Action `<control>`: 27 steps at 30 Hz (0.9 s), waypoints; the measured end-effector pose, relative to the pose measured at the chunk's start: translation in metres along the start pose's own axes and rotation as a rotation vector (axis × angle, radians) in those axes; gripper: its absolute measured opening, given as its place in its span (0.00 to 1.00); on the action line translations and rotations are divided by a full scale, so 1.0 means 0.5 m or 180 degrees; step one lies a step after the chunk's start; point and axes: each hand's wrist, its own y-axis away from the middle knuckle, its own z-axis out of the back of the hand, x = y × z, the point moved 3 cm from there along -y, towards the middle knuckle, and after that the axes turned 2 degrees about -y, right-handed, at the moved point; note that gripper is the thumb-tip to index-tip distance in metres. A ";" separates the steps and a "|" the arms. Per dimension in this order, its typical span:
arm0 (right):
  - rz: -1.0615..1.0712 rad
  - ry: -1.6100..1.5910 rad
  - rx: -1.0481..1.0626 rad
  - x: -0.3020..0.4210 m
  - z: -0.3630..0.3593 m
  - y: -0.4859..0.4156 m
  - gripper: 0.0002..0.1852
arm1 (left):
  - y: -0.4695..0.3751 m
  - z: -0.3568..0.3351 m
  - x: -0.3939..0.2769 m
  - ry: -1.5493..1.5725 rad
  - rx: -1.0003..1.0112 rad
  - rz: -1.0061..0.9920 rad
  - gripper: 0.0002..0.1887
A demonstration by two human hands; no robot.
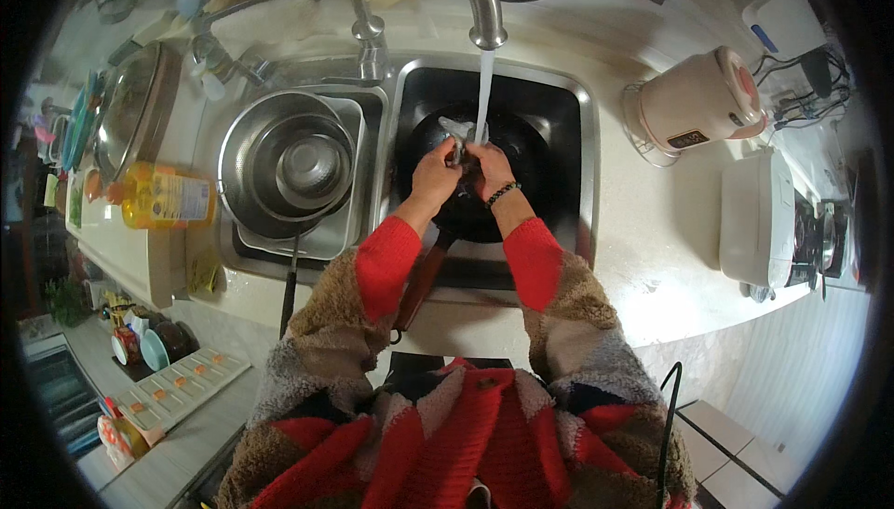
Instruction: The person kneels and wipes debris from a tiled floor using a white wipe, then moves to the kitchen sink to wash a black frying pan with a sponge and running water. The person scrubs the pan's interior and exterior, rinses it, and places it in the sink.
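Water runs from the metal faucet (487, 27) into the right basin of a double sink (590, 160). Under the stream, my left hand (434, 177) and my right hand (491, 168) pinch a small, crumpled, translucent grey-white item (455, 130) between them; its exact kind cannot be told. A black frying pan (531, 160) lies in the basin beneath both hands, its brown handle (422, 278) pointing towards me between my forearms. A dark beaded bracelet circles my right wrist.
Nested metal pots and strainers (234, 153) sit in a rectangular tub (349, 236) in the left basin. A yellow soap bottle (167, 195) and a glass lid (133, 114) stand left. On the right counter are a cream appliance (698, 104) and a white lidded box (754, 219).
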 end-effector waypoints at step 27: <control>-0.0095 -0.0975 0.0711 0.028 0.062 -0.039 0.06 | -0.022 0.051 -0.017 0.2796 0.0619 0.1216 0.20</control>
